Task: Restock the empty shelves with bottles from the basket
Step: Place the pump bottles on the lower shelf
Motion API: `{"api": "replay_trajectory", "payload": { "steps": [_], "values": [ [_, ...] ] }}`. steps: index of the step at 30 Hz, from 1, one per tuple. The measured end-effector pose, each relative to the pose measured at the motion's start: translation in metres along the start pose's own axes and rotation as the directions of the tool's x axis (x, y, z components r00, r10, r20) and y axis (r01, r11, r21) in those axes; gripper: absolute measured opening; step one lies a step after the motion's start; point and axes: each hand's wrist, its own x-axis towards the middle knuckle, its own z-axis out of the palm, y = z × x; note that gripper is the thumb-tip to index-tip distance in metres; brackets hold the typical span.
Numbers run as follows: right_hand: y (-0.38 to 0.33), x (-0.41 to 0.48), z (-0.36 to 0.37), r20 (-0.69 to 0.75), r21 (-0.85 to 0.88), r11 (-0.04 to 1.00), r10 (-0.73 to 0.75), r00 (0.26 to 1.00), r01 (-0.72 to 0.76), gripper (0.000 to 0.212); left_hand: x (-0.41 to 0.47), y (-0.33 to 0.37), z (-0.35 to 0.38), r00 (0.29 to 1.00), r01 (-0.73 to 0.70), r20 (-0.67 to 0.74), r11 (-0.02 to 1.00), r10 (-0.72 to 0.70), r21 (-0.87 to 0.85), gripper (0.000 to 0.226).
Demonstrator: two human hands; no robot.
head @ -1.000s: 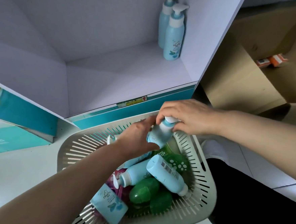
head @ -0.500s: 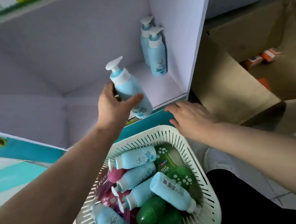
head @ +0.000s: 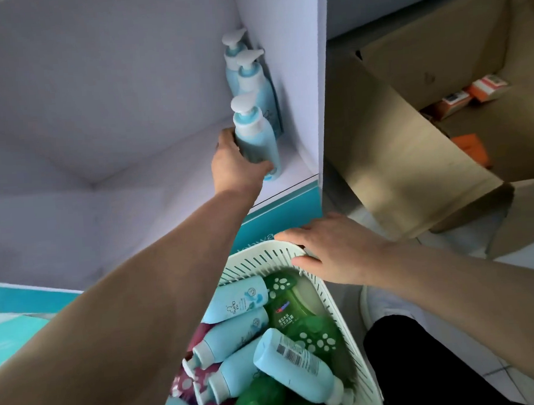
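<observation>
My left hand point(head: 235, 164) grips a light blue pump bottle point(head: 256, 136), upright on the white shelf point(head: 168, 165) near its front right corner. Two matching pump bottles point(head: 252, 77) stand behind it against the shelf's right wall. My right hand point(head: 332, 249) rests on the far rim of the white slotted basket point(head: 257, 260), fingers draped over the edge. Inside the basket lie several light blue bottles point(head: 234, 302), green bottles point(head: 293, 308) and something purple point(head: 189, 378).
An open cardboard box point(head: 413, 147) with orange packs point(head: 485, 86) stands to the right of the shelf unit. The shelf's right wall point(head: 301, 73) is close beside the bottles. A teal front strip point(head: 279, 214) runs under the shelf. My dark trouser leg point(head: 428, 365) is at the lower right.
My left hand carried the blue pump bottle from above the basket up and right onto the shelf, in front of the two others. My right hand moved down onto the basket rim.
</observation>
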Motion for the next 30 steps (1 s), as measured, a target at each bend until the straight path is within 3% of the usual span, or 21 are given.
{"api": "replay_trajectory", "payload": {
  "steps": [13, 21, 23, 27, 30],
  "values": [
    [0.008, 0.001, 0.008, -0.034, -0.033, 0.996, -0.088, 0.996, 0.087, 0.047, 0.018, 0.015, 0.028, 1.000, 0.012, -0.001, 0.999, -0.012, 0.048, 0.060],
    [0.008, 0.003, 0.007, -0.003, -0.094, 0.991, -0.097, 0.995, 0.097, 0.038, 0.021, 0.016, 0.017, 0.996, 0.055, 0.061, 0.995, -0.060, 0.081, 0.071],
    [0.004, 0.005, 0.004, 0.010, -0.138, 0.986, -0.095, 0.995, 0.095, 0.034, 0.002, 0.012, -0.001, 0.998, 0.023, 0.053, 0.996, -0.028, 0.091, 0.062],
    [-0.014, 0.011, -0.001, 0.018, -0.208, 0.974, -0.084, 0.996, 0.086, 0.040, -0.061, -0.012, -0.045, 0.997, -0.074, -0.026, 0.986, 0.079, 0.150, 0.024],
    [-0.028, 0.018, 0.000, 0.045, -0.193, 0.978, -0.069, 0.997, 0.076, 0.047, -0.114, -0.042, -0.068, 0.983, 0.087, -0.170, 0.992, -0.071, 0.089, 0.016]
  ]
}}
